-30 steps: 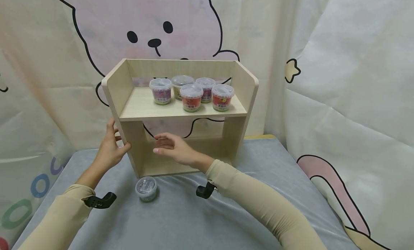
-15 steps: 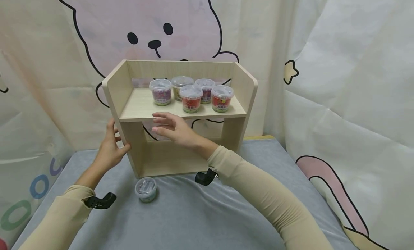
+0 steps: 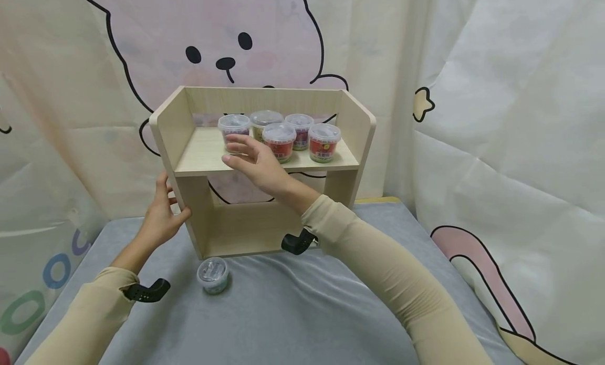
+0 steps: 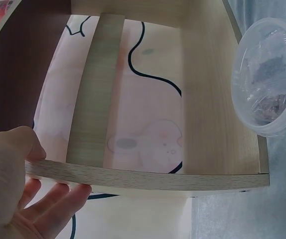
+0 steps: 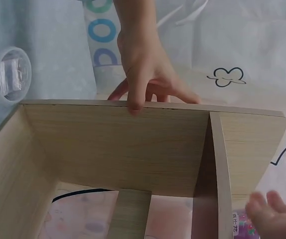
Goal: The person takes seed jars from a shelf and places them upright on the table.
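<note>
My left hand (image 3: 160, 218) grips the left side panel of a small two-tier wooden shelf (image 3: 189, 197). In the left wrist view its thumb (image 4: 26, 142) lies on the inner face, the other fingers on the outer. My right hand (image 3: 260, 168) is held before the upper board, fingers extended and nothing in them. It partly covers a purple-labelled lidded cup (image 3: 233, 124) and is close to a red-labelled cup (image 3: 280, 136); contact cannot be told. Another red-labelled cup (image 3: 324, 143), a second purple one (image 3: 300, 131) and a yellowish one (image 3: 266, 118) stand on the same board.
One more clear-lidded cup (image 3: 212, 275) stands on the grey tablecloth (image 3: 283, 312), near the shelf's front left corner. The lower compartment (image 3: 255, 228) is open at the front. Behind hangs a curtain (image 3: 378, 50) with cartoon drawings.
My right hand has risen from the front of the lower compartment to the upper board, near the left purple cup. My left hand keeps its grip; the cups have not moved.
</note>
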A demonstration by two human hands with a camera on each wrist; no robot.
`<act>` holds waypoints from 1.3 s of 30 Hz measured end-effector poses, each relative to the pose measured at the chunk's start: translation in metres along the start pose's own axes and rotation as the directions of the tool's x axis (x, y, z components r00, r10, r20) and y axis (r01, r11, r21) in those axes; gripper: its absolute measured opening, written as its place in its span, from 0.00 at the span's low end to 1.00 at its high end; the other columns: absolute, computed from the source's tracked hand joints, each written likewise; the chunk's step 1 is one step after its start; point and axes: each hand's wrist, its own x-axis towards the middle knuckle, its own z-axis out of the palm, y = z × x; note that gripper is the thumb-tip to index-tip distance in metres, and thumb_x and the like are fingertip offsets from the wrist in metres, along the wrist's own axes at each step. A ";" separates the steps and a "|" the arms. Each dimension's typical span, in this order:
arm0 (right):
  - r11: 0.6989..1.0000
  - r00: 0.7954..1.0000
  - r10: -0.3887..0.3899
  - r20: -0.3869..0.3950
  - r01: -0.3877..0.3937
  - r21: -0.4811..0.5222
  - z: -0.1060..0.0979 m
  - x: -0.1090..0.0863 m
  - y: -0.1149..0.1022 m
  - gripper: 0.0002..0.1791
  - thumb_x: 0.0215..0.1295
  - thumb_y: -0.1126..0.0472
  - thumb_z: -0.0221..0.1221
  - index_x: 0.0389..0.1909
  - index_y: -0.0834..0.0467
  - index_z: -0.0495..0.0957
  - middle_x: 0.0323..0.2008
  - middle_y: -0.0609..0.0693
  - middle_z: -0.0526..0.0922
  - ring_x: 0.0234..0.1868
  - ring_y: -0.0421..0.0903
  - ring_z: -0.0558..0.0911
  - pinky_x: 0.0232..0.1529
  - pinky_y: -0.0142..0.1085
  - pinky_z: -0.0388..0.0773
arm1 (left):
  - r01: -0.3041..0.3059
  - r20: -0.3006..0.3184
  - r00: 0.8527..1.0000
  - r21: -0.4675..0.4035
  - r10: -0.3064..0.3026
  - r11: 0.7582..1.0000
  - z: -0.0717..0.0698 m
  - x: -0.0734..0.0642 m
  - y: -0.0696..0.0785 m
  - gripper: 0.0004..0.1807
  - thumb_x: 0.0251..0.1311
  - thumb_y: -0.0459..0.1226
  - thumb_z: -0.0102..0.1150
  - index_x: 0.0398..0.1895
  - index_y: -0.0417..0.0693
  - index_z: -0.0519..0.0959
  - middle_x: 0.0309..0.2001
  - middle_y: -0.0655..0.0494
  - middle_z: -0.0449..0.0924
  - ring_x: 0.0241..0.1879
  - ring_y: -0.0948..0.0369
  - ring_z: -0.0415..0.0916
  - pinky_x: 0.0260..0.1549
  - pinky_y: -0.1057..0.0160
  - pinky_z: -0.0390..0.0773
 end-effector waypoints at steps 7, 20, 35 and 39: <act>0.994 0.989 0.096 -0.116 -0.101 -0.038 0.004 0.014 0.001 0.32 0.73 0.54 0.57 0.75 0.50 0.62 0.79 0.54 0.59 0.80 0.52 0.58 0.77 0.47 0.64 | -0.006 -0.004 1.000 -0.005 0.006 1.000 0.000 0.000 -0.001 0.52 0.58 0.25 0.56 0.79 0.58 0.38 0.65 0.23 0.64 0.55 0.24 0.74 0.42 0.28 0.80; 0.977 0.953 0.204 -0.225 -0.214 -0.022 0.001 0.037 0.004 0.43 0.72 0.49 0.58 0.81 0.44 0.46 0.82 0.53 0.47 0.83 0.52 0.51 0.80 0.46 0.58 | -0.023 0.001 1.000 -0.016 0.023 1.000 0.002 0.003 -0.002 0.53 0.57 0.23 0.55 0.79 0.58 0.38 0.64 0.22 0.64 0.54 0.24 0.74 0.41 0.29 0.81; 0.952 0.941 0.253 -0.225 -0.284 -0.117 -0.001 0.059 0.007 0.45 0.72 0.43 0.57 0.81 0.43 0.42 0.78 0.55 0.56 0.79 0.52 0.61 0.77 0.49 0.63 | -0.017 0.009 1.000 -0.029 0.017 0.999 0.000 0.002 -0.001 0.54 0.57 0.23 0.56 0.79 0.60 0.36 0.64 0.23 0.63 0.54 0.24 0.74 0.41 0.29 0.81; 0.954 0.947 0.248 -0.204 -0.276 -0.119 -0.004 0.065 0.011 0.48 0.71 0.43 0.58 0.82 0.41 0.38 0.81 0.51 0.49 0.82 0.50 0.55 0.80 0.46 0.58 | -0.003 0.018 1.000 -0.024 0.004 1.000 0.000 0.003 0.000 0.55 0.57 0.23 0.56 0.79 0.61 0.36 0.65 0.22 0.62 0.55 0.24 0.73 0.41 0.29 0.81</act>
